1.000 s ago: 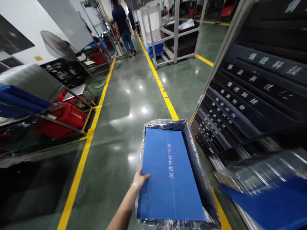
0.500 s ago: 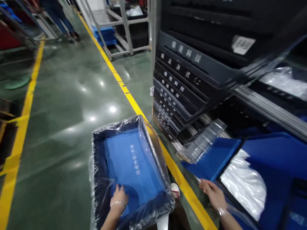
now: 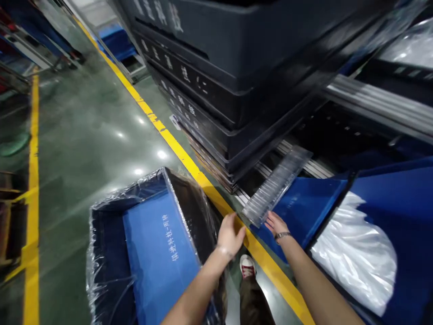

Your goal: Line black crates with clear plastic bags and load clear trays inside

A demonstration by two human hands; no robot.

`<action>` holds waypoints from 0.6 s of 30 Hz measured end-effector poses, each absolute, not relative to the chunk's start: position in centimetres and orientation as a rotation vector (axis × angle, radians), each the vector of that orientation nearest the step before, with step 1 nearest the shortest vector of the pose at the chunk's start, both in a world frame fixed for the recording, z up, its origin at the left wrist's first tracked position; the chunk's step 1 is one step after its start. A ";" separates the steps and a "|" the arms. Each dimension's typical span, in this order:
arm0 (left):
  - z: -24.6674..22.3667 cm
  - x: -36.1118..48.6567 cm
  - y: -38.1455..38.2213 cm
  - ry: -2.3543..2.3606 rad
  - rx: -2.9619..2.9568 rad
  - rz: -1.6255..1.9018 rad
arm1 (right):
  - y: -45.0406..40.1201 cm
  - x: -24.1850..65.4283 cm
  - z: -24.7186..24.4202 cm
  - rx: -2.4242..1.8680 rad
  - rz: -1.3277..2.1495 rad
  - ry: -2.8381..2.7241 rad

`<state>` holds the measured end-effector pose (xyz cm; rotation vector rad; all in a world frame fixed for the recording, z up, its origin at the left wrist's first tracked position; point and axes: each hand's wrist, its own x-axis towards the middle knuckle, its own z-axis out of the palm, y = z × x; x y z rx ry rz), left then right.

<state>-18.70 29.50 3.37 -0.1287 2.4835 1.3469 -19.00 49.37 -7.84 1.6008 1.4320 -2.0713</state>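
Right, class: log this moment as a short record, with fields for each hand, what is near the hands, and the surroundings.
left hand: open, reaching toward clear tray stack, not touching
right hand: open, at the stack's near end
stack: rests tilted on blue sheet
lower left: film-lined crate holding blue board
above: stacked dark crates
floor: green, yellow line

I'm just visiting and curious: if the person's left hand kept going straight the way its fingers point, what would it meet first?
Most likely the near end of the clear ribbed plastic tray stack; the left hand points up and right towards it, though depth is hard to judge.
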 end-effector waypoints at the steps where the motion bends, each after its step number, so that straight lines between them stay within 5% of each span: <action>1: 2.2 -20.4 31.9 2.466 -0.187 1.306 | 49.4 -19.0 -7.8 1.600 -2.066 1.386; 8: -3.8 -25.0 37.8 2.282 -0.433 1.184 | 48.3 -19.0 -7.2 1.535 -2.217 1.134; 18: -3.3 -25.9 37.4 2.370 -0.348 1.494 | 49.1 -19.7 -5.4 1.642 -2.418 1.061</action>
